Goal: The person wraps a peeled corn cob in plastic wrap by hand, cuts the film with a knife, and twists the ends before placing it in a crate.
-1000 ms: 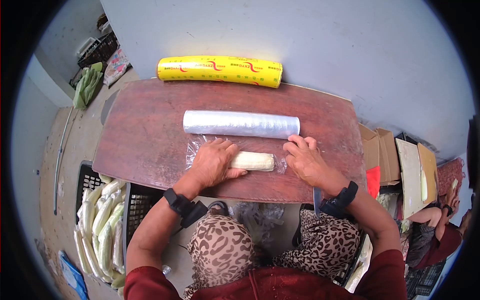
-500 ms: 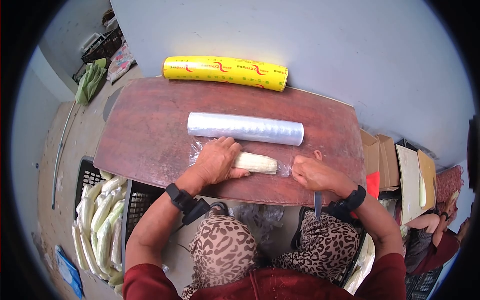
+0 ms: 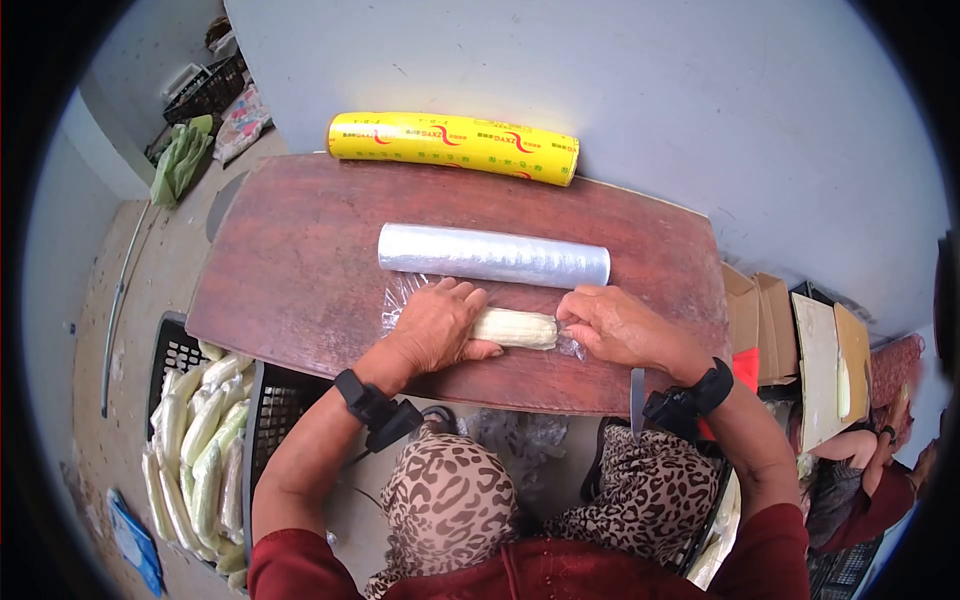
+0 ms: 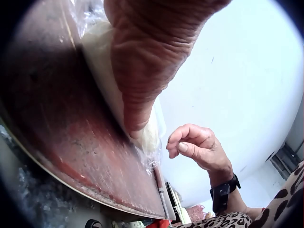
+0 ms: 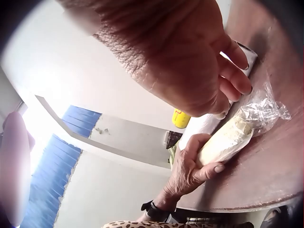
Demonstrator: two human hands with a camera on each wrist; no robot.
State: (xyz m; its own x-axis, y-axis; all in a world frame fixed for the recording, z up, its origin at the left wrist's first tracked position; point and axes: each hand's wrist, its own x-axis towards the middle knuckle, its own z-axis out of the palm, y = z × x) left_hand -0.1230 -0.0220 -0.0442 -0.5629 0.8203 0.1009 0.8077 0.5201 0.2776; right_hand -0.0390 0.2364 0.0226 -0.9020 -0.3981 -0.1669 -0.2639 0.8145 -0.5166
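Observation:
A pale ear of corn (image 3: 515, 328) in clear film lies on the brown table (image 3: 290, 250). My left hand (image 3: 437, 322) grips its left part from above, the thumb along the near side. In the right wrist view, crumpled clear film (image 5: 268, 111) sticks out past the end of the ear. My right hand (image 3: 618, 325) is beside that end, its fingers loosely bent; the left wrist view shows nothing between thumb and fingers. A silvery roll of cling film (image 3: 495, 255) lies just behind the ear, parallel to it.
A yellow printed roll (image 3: 452, 147) lies at the table's back edge by the wall. A knife blade (image 3: 637, 400) juts over the front edge near my right wrist. At left stands a black crate (image 3: 285, 405) beside several wrapped ears (image 3: 205, 450). Another person (image 3: 880, 470) sits far right.
My right hand went from the cling film roll's right end down to the film beyond the ear, then left to the ear's end. My left hand keeps its grip on the ear.

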